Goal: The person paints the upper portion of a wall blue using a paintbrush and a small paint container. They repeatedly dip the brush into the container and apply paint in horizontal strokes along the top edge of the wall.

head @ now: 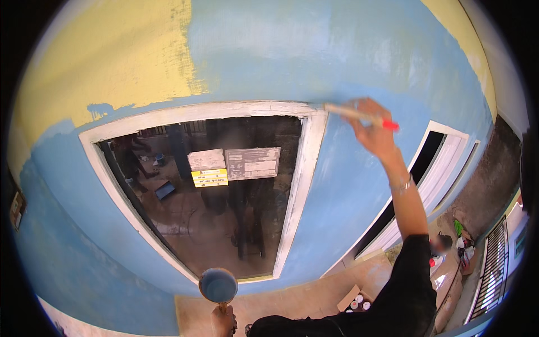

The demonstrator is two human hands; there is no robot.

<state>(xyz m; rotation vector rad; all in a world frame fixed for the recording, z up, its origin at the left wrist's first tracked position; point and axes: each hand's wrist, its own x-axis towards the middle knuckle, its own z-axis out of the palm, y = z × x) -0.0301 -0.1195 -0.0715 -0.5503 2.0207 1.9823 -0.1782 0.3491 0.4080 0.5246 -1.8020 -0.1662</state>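
Note:
My right hand (pixel 374 124) is raised at the upper right corner of a white window frame (pixel 313 156), gripping a paintbrush (pixel 356 113) with a pale handle and red end. The brush's tip meets the wall just above the frame; its bristles are blurred. Low in the view, my left hand (pixel 223 320) holds a round paint pot (pixel 219 285) by its handle, with blue paint inside. The wall (pixel 261 54) is blue over most of its surface, and a yellow area (pixel 122 54) with a ragged edge covers the upper left.
Papers (pixel 252 163) are stuck on the dark window glass. A second window (pixel 442 156) stands to the right. On the floor below is an open cardboard box (pixel 348 295) of cans. Another person (pixel 440 248) is at the lower right, near bags (pixel 465 252) and a metal railing (pixel 490 274).

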